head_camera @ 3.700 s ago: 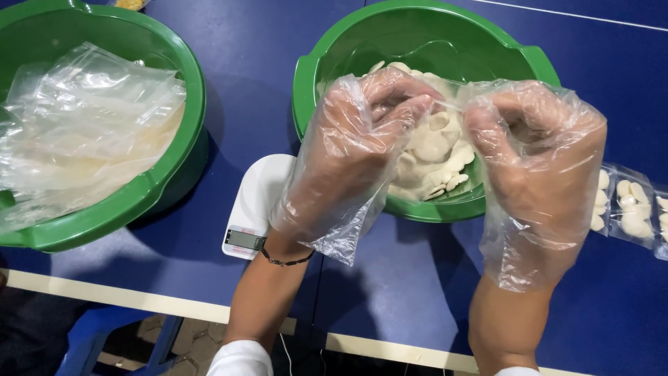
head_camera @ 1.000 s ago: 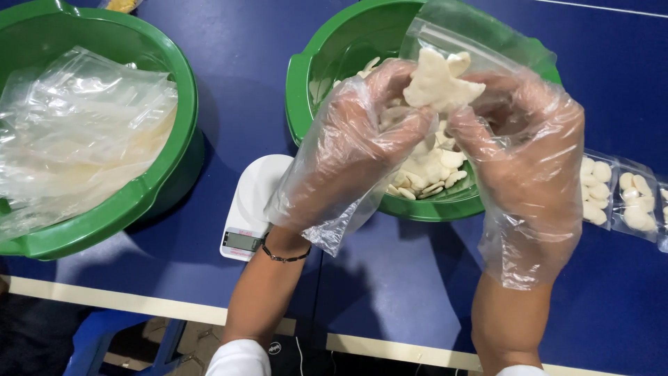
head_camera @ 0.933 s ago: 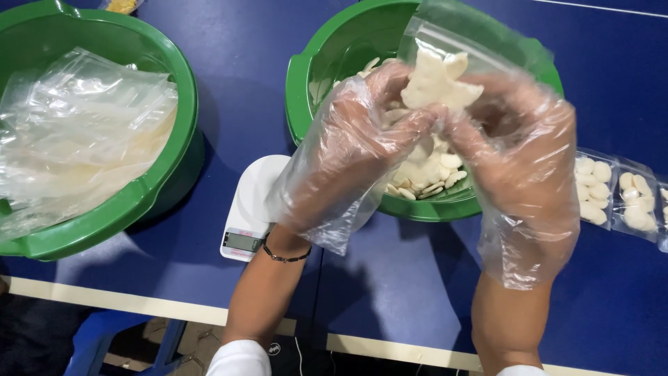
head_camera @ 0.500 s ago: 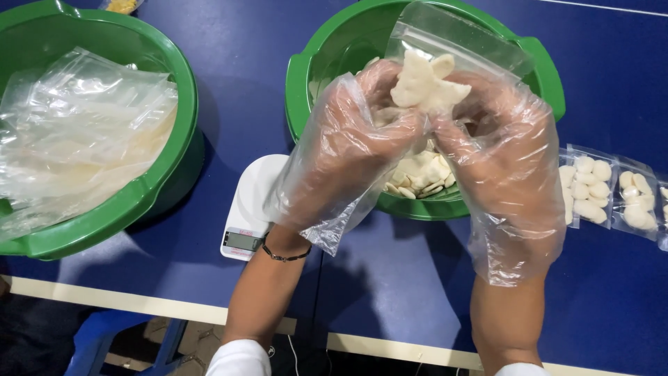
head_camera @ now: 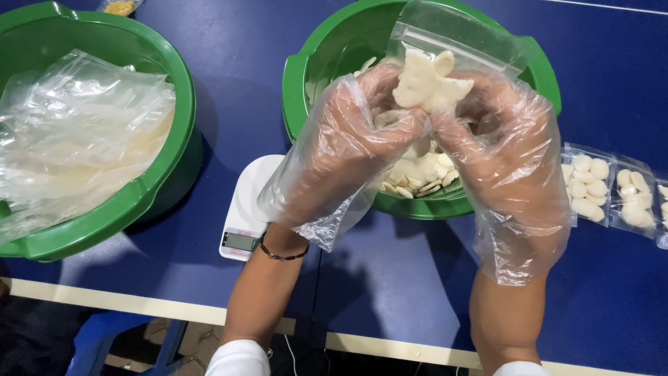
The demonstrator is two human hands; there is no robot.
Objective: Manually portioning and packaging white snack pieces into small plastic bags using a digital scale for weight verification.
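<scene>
Both of my hands wear loose clear plastic gloves and meet over a green basin point(head_camera: 299, 76) of pale white crackers point(head_camera: 417, 174). My left hand point(head_camera: 348, 150) and my right hand point(head_camera: 508, 146) together grip a small clear plastic bag point(head_camera: 452, 38) by its lower part. The bag stands up above my fingers and a clump of white crackers point(head_camera: 428, 87) sits in it. A thin dark bracelet point(head_camera: 282, 256) circles my left wrist.
A second green basin point(head_camera: 167, 174) at the left holds a heap of empty clear bags point(head_camera: 76, 132). A white digital scale point(head_camera: 247, 209) lies between the basins. Filled small bags of crackers point(head_camera: 612, 195) lie in a row at the right on the blue table point(head_camera: 243, 42).
At first my hands pinched an unfilled bag low over the basin. The bag now holds crackers and stands upright. Over the last second both hands shifted slightly left with it.
</scene>
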